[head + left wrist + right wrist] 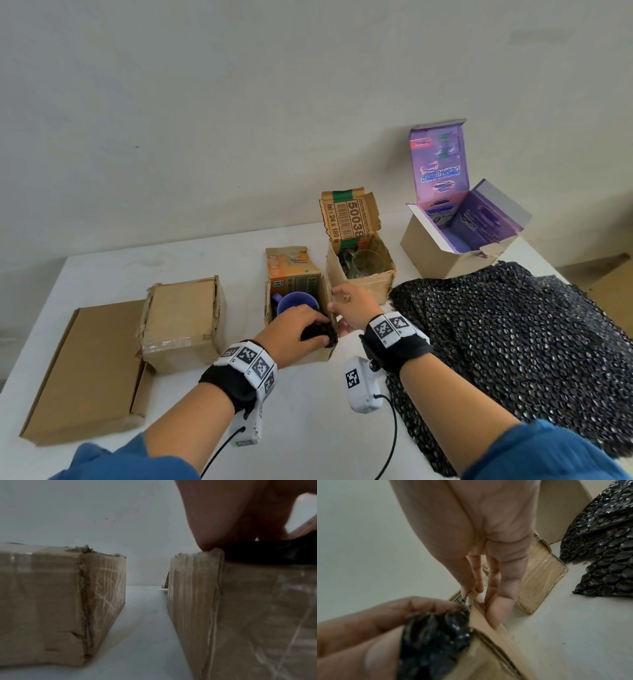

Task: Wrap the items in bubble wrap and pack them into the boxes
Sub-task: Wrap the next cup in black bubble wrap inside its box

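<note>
black bubble-wrapped bundle (317, 334) is going into the open box (322, 354) at centre frame, beside a blue mug (297, 303); left hand (294, 330) is gripping it, right hand (352, 306) is pinching the box wall. packing step; next probably pushing it fully down.

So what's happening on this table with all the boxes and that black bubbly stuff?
A person is packing things into cardboard boxes. Their left hand grips a bundle wrapped in black bubble wrap at the top of the open middle box, where a blue mug already sits. Their right hand holds that box's side wall. A glass sits unwrapped in the next box, and the bubble wrap sheet lies to the right.
</note>
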Demonstrator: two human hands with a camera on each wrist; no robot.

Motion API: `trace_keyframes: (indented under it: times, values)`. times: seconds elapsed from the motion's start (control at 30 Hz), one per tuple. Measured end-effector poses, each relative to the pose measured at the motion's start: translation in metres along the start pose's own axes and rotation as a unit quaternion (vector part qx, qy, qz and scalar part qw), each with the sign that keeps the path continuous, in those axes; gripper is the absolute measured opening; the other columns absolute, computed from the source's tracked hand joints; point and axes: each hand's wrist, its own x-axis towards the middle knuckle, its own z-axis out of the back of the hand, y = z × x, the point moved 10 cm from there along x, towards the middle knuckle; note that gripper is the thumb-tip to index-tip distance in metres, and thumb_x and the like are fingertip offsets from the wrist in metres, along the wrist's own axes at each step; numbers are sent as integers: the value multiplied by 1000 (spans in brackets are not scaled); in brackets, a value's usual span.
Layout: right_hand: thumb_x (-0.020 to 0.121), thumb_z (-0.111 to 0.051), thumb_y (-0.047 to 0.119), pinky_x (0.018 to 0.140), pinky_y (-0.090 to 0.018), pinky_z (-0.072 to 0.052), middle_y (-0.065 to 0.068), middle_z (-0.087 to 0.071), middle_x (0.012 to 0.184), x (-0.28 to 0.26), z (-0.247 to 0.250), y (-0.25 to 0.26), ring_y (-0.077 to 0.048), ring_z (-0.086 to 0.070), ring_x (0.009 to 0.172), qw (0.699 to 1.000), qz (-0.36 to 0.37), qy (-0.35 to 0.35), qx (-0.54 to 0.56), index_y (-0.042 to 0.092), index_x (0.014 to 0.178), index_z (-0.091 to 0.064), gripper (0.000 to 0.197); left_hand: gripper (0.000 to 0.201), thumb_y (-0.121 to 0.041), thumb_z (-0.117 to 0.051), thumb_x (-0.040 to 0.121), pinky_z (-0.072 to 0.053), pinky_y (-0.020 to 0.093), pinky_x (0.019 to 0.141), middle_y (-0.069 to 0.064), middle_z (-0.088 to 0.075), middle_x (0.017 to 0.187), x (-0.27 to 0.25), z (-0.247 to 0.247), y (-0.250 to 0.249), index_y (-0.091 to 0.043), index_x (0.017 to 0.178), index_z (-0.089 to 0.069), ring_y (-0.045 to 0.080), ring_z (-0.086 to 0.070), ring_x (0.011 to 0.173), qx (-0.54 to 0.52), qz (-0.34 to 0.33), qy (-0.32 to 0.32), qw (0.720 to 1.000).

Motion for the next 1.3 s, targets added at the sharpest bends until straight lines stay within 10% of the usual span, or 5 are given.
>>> trace_keyframes:
  times: [0.27,0.47,0.83,1.1,1.3]
  values:
    - [93,-54,7,47,-30,-56,-4,-57,83,0,0,2,-20,-61,52,1000,-5,-4,-1,13,125,-50,33,18,-27,-60,89,-46,33,90,-3,-63,102,5,-3,0,-19,103,-69,11,-55,96,6,-15,-1,1000]
    - [93,-52,5,40,-26,-52,-9,-58,86,-1,0,3,-21,-61,55,1000,-9,-10,0,12,125,-50,33,43,-52,-52,88,-39,31,93,-4,-42,106,7,-17,15,-20,112,-67,13,-42,101,61,24,60,996]
    - [93,-51,4,52,-35,-56,-5,-57,79,-2,0,4,-20,-58,53,1000,-14,-10,10,11,125,-50,33,28,-23,-68,84,-49,27,78,-5,-57,89,15,-7,18,-21,108,-54,14,-58,83,39,67,-9,997]
    - [92,-54,4,47,-30,-55,-6,-58,79,-4,1,4,-19,-60,54,1000,-14,-12,11,11,123,-51,32,27,-36,-62,86,-36,36,99,-2,-51,119,15,-6,14,-24,108,-70,19,-43,115,151,52,-12,987]
    - [90,-55,2,49,-35,-56,-10,-59,84,-1,0,5,-22,-60,56,1000,-22,-21,7,10,119,-54,30,39,-13,-69,82,-46,19,82,-2,-61,101,15,-5,23,-19,118,-57,13,-57,94,0,82,-25,996]
